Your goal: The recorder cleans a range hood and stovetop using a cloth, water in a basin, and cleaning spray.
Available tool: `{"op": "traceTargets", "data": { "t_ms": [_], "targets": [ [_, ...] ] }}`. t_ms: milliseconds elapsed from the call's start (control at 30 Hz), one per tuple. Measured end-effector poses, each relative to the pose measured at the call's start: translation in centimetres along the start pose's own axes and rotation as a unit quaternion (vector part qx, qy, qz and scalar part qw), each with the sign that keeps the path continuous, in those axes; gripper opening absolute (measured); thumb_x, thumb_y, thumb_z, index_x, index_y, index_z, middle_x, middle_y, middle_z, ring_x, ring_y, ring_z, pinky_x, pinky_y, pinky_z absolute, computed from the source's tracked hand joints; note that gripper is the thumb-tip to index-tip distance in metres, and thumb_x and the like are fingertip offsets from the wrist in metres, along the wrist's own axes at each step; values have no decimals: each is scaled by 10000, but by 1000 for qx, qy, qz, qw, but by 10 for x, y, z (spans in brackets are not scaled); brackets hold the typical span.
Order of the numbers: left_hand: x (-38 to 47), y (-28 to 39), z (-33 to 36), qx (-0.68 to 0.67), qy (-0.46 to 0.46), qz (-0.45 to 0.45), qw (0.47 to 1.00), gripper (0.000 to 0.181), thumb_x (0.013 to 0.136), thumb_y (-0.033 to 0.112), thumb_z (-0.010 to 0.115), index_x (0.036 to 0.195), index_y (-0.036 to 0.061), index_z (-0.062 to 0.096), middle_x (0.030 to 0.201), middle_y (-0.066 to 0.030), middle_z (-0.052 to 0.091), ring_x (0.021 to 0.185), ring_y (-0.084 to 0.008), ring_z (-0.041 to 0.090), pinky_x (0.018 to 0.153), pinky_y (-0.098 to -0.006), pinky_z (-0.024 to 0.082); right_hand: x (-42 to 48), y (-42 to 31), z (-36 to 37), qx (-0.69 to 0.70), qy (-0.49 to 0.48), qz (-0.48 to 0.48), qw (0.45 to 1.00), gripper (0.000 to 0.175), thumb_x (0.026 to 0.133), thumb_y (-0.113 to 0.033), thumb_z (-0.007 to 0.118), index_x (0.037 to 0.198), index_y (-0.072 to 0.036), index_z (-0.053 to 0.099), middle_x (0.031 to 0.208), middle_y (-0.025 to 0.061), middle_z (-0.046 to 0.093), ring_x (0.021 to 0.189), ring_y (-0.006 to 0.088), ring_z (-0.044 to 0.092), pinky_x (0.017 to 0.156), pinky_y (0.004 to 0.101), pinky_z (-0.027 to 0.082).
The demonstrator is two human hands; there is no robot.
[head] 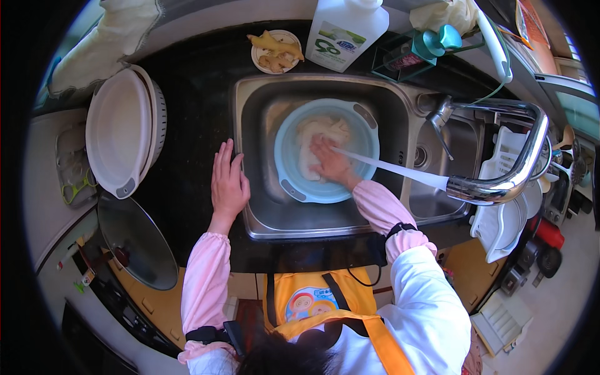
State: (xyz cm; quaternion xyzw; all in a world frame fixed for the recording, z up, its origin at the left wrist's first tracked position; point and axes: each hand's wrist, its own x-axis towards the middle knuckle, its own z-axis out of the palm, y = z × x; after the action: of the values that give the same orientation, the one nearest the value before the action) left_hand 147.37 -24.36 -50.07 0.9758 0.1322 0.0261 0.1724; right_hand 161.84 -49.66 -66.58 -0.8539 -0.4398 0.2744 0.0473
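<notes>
In the left bowl of the steel sink (262, 218) stands a light blue plastic basin (291, 117) holding water. A pale, cream-coloured cloth (307, 161) lies under the water. My right hand (330, 159) rests on the cloth with fingers spread, gripping nothing that I can see. A stream of water (403, 171) from the chrome faucet (497, 190) reaches the basin beside that hand. To the left of the sink, my left hand (228, 185) is flat on the black countertop (197, 117), its thumb near the steel rim and nothing held.
Behind the sink are a small plate (261, 64) with ginger root (276, 47), a large white bottle (347, 33) and a teal pump bottle (433, 42). White basins (119, 131) and a pan lid (136, 243) stand left. A dish rack (501, 187) is right.
</notes>
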Motion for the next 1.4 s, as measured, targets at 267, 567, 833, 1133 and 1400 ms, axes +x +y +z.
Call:
{"op": "traceTargets", "data": {
  "t_ms": [267, 567, 833, 1133, 1400],
  "targets": [
    [0, 0, -2, 12, 7, 0, 1000, 316, 801, 12, 527, 1114, 13, 570, 1441, -166, 352, 1349, -331, 318, 1122, -449, 261, -30, -50, -7, -87, -69, 146, 983, 679, 856, -374, 525, 1407, -26, 335, 1461, 247, 269, 1374, 368, 229, 1060, 507, 280],
    [4, -1, 1, 12, 8, 0, 1000, 308, 792, 2, 521, 1095, 10, 579, 1440, -163, 353, 1352, -331, 316, 1119, -449, 265, 14, 9, 6, -62, 78, -263, 960, 658, 840, -332, 550, 1409, -76, 343, 1450, 181, 326, 1370, 351, 262, 1092, 525, 229],
    [5, 4, 0, 8, 13, 6, 1000, 322, 780, -14, 518, 1096, 12, 577, 1442, -158, 354, 1352, -326, 318, 1117, -446, 272, 19, 24, 8, 106, 43, -199, 973, 649, 866, -407, 505, 1425, -125, 334, 1494, 134, 269, 1374, 320, 259, 1096, 568, 167],
    [-1, 0, -3, 15, 13, 1, 1000, 315, 785, -8, 519, 1094, 15, 579, 1443, -161, 351, 1354, -325, 316, 1122, -449, 262, 2, 1, -21, 104, 45, -2, 994, 665, 873, -421, 510, 1423, -90, 335, 1516, 129, 212, 1356, 354, 286, 1063, 586, 226],
    [0, -1, -2, 10, 11, 2, 1000, 310, 788, -6, 524, 1092, 15, 582, 1439, -161, 357, 1351, -328, 321, 1121, -453, 263, -15, -33, -5, 71, 48, 153, 984, 596, 849, -252, 503, 1384, -28, 368, 1453, 172, 328, 1337, 336, 321, 1056, 506, 283]
  ]
}}
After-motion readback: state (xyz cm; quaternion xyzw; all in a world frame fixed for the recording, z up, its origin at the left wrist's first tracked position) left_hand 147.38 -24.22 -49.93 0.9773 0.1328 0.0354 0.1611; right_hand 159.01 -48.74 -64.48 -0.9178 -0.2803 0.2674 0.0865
